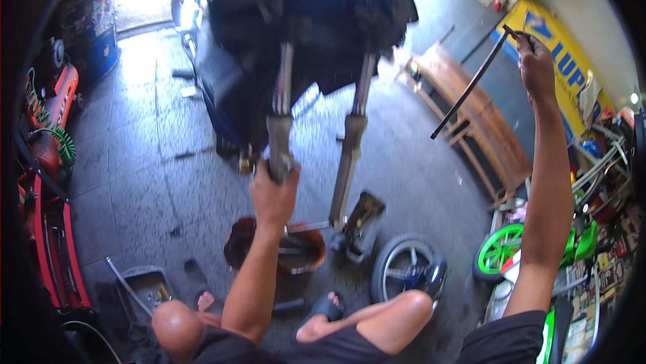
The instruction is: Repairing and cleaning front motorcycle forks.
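A motorcycle front end hangs ahead of me, its upper part covered in dark panels (316, 7). Two fork legs come down from it, the left fork leg (279, 136) and the right fork leg (348, 155), with shiny upper tubes and dull grey lower tubes. My left hand (272, 192) is wrapped round the lower part of the left leg. Raised high at the right, my right hand (535, 61) grips the top end of a long, thin, dark T-handle wrench (468, 90). The wrench slants down to the left, apart from the fork.
On the floor lie a spoked wheel (378, 273), an orange-brown round basin (316, 256) and a tool tray (145, 276). A red lift (57, 249) stands at the left, a wooden bench (481, 118) at the right. A green-wheeled small bike (501, 249) stands beside cluttered goods.
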Demonstrator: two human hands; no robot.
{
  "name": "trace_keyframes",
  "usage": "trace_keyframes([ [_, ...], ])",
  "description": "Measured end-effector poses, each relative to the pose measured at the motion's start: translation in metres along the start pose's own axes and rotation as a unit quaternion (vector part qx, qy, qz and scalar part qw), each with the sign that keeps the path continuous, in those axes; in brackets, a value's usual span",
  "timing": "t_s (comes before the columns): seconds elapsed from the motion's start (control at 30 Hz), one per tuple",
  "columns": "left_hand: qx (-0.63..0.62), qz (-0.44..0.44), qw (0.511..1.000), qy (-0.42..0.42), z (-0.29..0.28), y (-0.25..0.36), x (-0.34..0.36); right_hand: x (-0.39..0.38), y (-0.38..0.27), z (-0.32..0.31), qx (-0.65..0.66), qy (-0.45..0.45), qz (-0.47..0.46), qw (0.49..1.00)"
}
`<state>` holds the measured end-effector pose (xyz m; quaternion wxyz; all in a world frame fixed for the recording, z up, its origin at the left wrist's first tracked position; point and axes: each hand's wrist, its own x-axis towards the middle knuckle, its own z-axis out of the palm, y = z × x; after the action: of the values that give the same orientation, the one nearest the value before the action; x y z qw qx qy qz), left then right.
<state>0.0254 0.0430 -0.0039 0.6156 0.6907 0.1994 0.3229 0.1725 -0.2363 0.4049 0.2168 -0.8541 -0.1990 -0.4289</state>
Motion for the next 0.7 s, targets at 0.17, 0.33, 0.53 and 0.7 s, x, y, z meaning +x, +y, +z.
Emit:
trace_keyframes([
  [0.17,-0.078,0.047,0.996,0.023,-0.013,-0.016,-0.005,-0.137,0.073,0.038,-0.014,-0.126,0.012,0.992],
  [0.33,0.031,0.093,0.994,0.048,-0.030,-0.015,-0.020,-0.272,0.144,0.086,-0.073,-0.161,0.099,0.979],
  [0.53,0.141,0.096,0.983,0.069,-0.047,-0.015,-0.041,-0.364,0.213,0.114,0.019,-0.137,0.191,0.972],
  [0.7,0.140,0.069,0.985,0.075,-0.056,-0.028,-0.066,-0.474,0.236,0.145,0.058,-0.194,0.077,0.976],
])
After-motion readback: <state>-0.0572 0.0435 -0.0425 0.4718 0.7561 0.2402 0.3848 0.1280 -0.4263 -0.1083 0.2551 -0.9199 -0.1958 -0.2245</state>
